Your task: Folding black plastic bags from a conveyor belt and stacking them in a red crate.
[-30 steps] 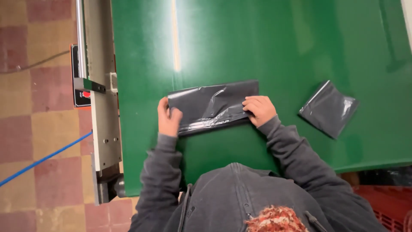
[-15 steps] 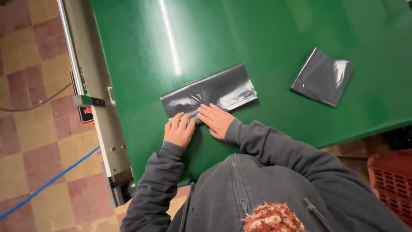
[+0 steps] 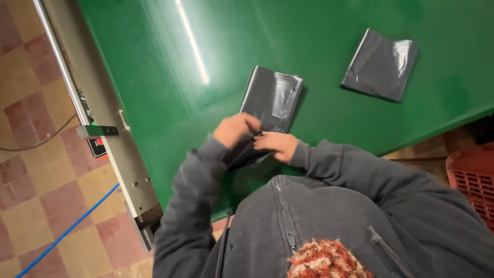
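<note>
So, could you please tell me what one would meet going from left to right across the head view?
Blue cable on the floor → grey metal rail at the table's edge → left hand → right hand → folded dark plastic bag lying apart → red crate.

The person wears a dark grey, soft-knit hooded sweatshirt [image 3: 329, 216]. A metal zip [image 3: 286, 211] of matching grey runs down the middle of the chest, its small pull tab hanging partway along. Two grey drawcords are visible: one at the left of the chest [image 3: 222, 242], one at the right [image 3: 388, 249], the latter ending in a short tip. Both long sleeves are of the same grey fabric and creased along their length. The left sleeve's cuff [image 3: 206, 149] and the right sleeve's cuff [image 3: 307, 154] reach the wrists. The left hand [image 3: 235, 128] and the right hand [image 3: 275, 145] are bare, without gloves, rings or a watch.
</note>
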